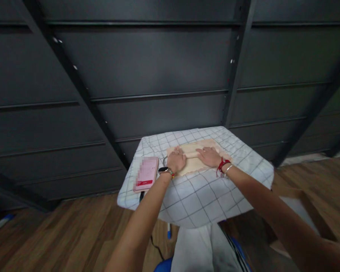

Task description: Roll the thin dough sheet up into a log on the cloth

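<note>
A beige sheet (200, 164), cloth-like with uneven edges, lies on a white checked tablecloth (198, 196). Across its middle runs a pale roll-like ridge (190, 155); whether it is a fold or a separate stick I cannot tell. My left hand (176, 159) rests palm down over the left end of this ridge, fingers slightly bent and apart. Palm down on the right end lies my right hand (209, 156), its fingers stretched toward the left. Both hands touch the sheet, and what lies under the palms is hidden.
Left of my left hand lies a flat pink rectangular object (149, 172) with a red band, partly pixelated. A dark panelled wall (158, 60) stands right behind the table. On the wooden floor to the right is an open cardboard box (314, 211).
</note>
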Tool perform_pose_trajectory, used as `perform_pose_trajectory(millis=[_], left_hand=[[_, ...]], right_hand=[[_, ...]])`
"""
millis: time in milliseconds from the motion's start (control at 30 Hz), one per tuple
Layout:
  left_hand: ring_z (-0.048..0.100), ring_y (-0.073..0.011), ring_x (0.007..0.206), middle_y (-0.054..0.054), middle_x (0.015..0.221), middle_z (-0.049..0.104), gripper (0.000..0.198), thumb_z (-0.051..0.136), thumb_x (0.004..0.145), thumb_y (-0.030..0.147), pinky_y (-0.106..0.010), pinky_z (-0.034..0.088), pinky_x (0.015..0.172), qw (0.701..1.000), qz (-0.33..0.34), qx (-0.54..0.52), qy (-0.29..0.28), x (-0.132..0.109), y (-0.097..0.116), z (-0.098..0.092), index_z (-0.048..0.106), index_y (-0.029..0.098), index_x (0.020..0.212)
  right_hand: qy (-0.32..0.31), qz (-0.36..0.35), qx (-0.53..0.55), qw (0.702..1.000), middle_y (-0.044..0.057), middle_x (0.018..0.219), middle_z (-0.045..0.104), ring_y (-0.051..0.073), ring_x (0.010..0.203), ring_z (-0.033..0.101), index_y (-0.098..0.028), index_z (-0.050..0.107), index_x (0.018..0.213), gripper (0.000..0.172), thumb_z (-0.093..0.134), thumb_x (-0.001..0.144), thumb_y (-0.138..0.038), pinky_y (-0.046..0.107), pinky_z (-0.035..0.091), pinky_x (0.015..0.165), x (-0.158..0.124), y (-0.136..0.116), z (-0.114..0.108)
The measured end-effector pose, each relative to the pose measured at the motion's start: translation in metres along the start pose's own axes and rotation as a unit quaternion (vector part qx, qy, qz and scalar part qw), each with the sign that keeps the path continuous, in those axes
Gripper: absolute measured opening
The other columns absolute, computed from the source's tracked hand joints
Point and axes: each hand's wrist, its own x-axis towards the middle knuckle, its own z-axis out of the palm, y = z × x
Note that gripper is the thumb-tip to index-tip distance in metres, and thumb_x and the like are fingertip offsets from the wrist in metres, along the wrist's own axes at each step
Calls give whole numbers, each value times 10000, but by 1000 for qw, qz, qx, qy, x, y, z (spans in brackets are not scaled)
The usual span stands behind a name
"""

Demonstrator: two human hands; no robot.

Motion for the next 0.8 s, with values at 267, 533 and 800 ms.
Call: perform_pose_trajectory(millis=[267,533,800], left_hand=[[211,-239,1376,-135,1482,274,507,239,939,355,-394,225,1092,999,2,-35,-6,-11,-2,9,346,108,1370],[199,-286,1373,-147,1467,301,570,173,944,407,-432,248,1074,998,-52,-36,3,52,-20,22,317,91,1396],[302,-270,1337,-172,1427,368,534,149,954,355,-416,305,1037,995,-92,-49,11,125,-46,35,338,75,1367]], right_hand=[[-6,-5,-14,1000,179,1413,382,319,1304,321,-234,304,1435,593,201,931,-528,473,221,1020,-8,-1,2],[4,16,27,999,147,1426,391,305,1314,288,-209,359,1402,604,198,926,-545,545,190,1022,48,5,-1],[3,11,57,998,65,1407,438,300,1278,345,-316,404,1362,520,141,948,-488,657,205,975,126,28,3]])
